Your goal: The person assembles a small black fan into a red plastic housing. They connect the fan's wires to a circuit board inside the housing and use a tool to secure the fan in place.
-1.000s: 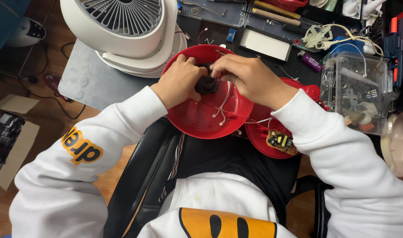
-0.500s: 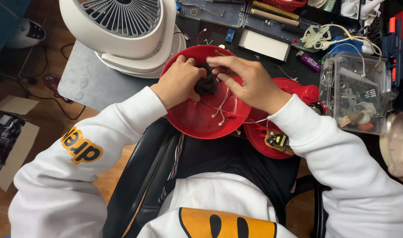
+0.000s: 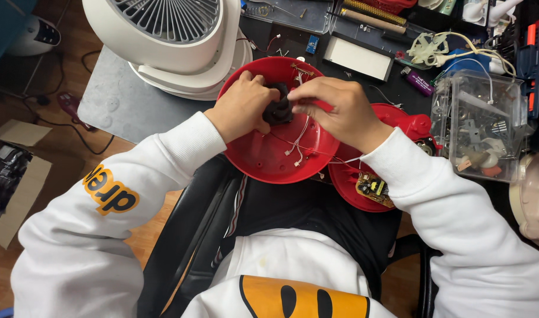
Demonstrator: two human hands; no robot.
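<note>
A round red plastic shell (image 3: 263,156) rests on my lap against the table edge, open side up. At its centre sits a small black motor part (image 3: 278,110). My left hand (image 3: 241,108) grips that black part from the left. From the right, my right hand (image 3: 338,109) pinches it with the fingertips. Thin white wires (image 3: 299,141) run across the shell toward a second red shell (image 3: 355,185) at the right, which carries a small circuit board (image 3: 372,188).
A white fan (image 3: 175,41) lies grille-up on a grey mat (image 3: 113,106) at the upper left. A clear plastic box of small parts (image 3: 481,129) stands at right. Tools, cables and a white block (image 3: 359,57) crowd the dark table behind. A cardboard box (image 3: 13,176) sits on the floor.
The hands and the red shell have stayed nearly in place. My right fingers have shifted slightly over the black part.
</note>
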